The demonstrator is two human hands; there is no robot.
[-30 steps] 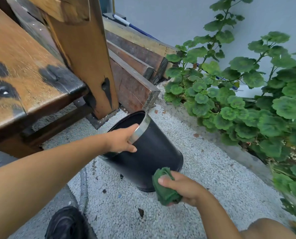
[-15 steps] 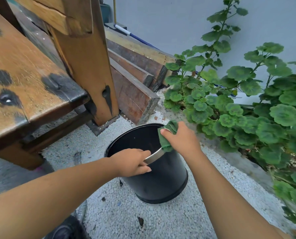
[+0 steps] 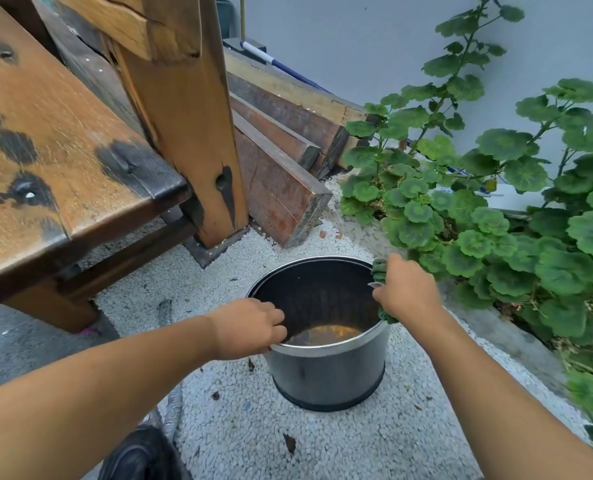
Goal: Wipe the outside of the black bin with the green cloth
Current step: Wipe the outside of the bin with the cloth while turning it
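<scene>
Both hands are closed in a grip. The left hand [image 3: 250, 329] curls its fingers over the near left rim of the black bin [image 3: 326, 375]. The right hand [image 3: 406, 291] is wrapped round the bunched green cloth [image 3: 380, 268] and holds it against the right side of the rim.

A second ago the bin leaned over on its base with its mouth turned toward the wooden bench [image 3: 63, 133]. It now stands upright on the pale gravel [image 3: 322, 445], between the bench and the leafy plant [image 3: 496, 220]. The right hand has climbed from low beside the bin's base to the far rim, then slid round to the right side. The cloth went with it and now shows only as small folds above and below the fist.

The wiping looks to be working along the metal rim band [image 3: 322, 350]. The near wall below it is dull and probably not yet wiped.

No brand, label or writing can be read anywhere. The bin's side is plain, with an orange-brown stain inside its bottom.
</scene>
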